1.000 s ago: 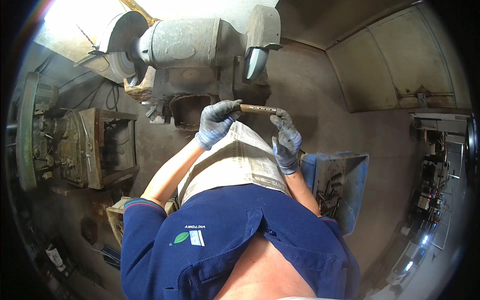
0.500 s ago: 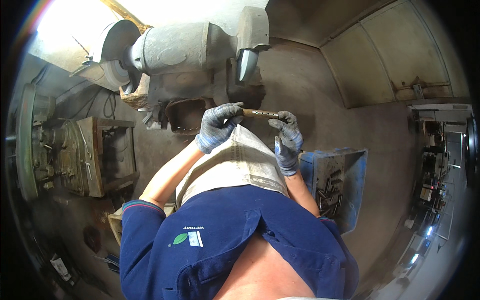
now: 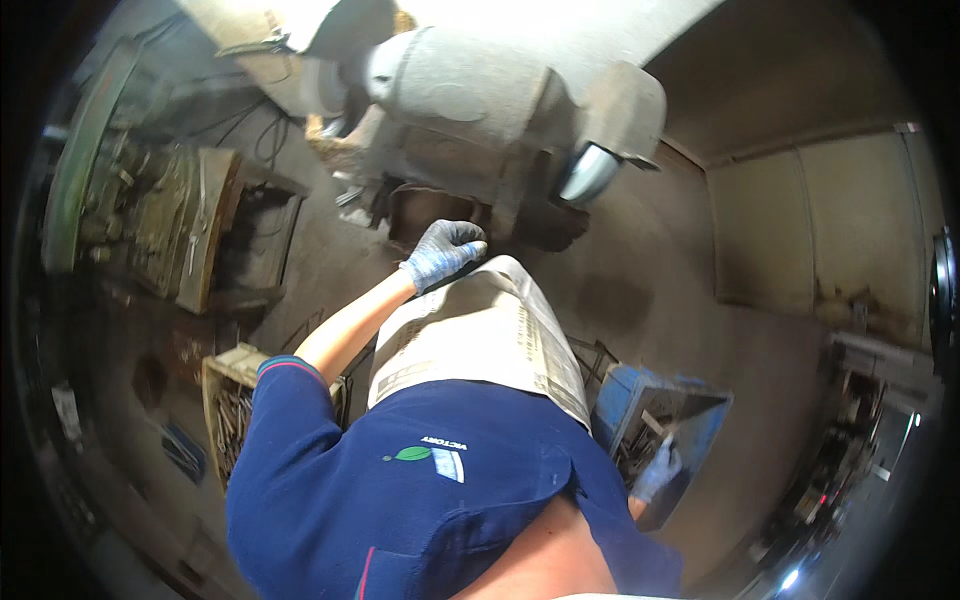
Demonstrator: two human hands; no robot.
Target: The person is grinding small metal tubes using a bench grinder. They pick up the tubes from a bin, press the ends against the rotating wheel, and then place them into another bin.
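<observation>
My left hand [image 3: 445, 252], in a grey-blue knit glove, hovers just beyond the edge of a pale printed sheet [image 3: 460, 335] over my lap. Its fingers are curled together and nothing sticks out of them. Down at the right, my right hand [image 3: 660, 470], in a matching glove, reaches inside a blue bin [image 3: 612, 400]. A short tan-brown metal tube [image 3: 652, 422] lies at its fingertips, apparently pinched, though blur softens the grip. Several dark metal pieces [image 3: 632, 448] lie in the bin beside that hand.
A grey bench grinder [image 3: 465, 95] stands ahead, with a metal guard [image 3: 590, 172] on its right wheel. A green-framed machine [image 3: 140, 195] is at the left. Near my left elbow sits a box of metal rods [image 3: 233, 410]. Metal cabinets [image 3: 810, 225] line the right.
The tube, earlier between both hands above my lap, has gone with my right hand down into the blue bin. My left hand has let go of it. The whole view has turned and shifted.
</observation>
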